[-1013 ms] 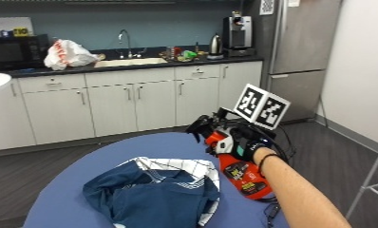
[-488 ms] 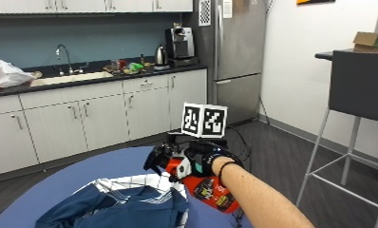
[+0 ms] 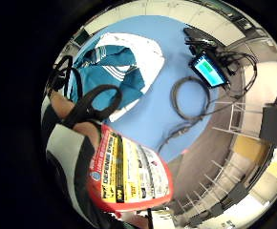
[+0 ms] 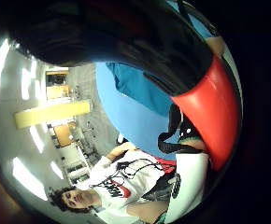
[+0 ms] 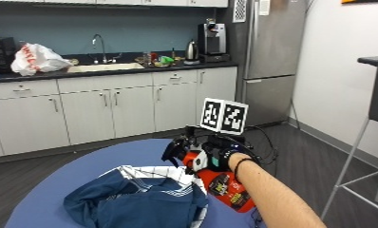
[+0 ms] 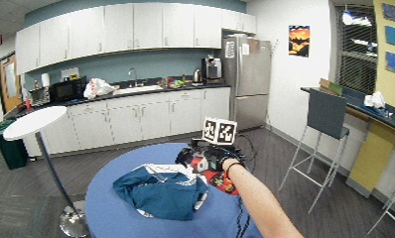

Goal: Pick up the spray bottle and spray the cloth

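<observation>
1. Right now the gloved right hand (image 5: 217,156) has its fingers curled round the neck of the red spray bottle (image 5: 230,187) and holds it lifted over the blue round table (image 5: 81,171), at the table's right side.
2. Just beside it, toward the table's middle, lies the cloth (image 5: 135,202) — a crumpled dark-blue piece with white striped trim, resting flat on the tabletop. Bottle and cloth look near each other but not touching.
3. Judging from this, the pick-up is done and the step in hand is aiming and spraying.
4. To do it well, the nozzle should face the cloth. From the outside view the head of the bottle is hidden by the glove, so I cannot tell which way it points — worth checking before squeezing.
5. A finger needs to sit on the trigger while the others keep their hold on the neck; whether one is already there cannot be seen.
6. In the little-finger palm view the bottle's yellow label (image 3: 126,169) fills the near side and the cloth (image 3: 112,71) lies beyond it, so the aim seems roughly right.
7. A coiled cable (image 3: 188,98) and a small lit screen (image 3: 207,69) lie on the far part of the table; spray is best kept off them.
</observation>
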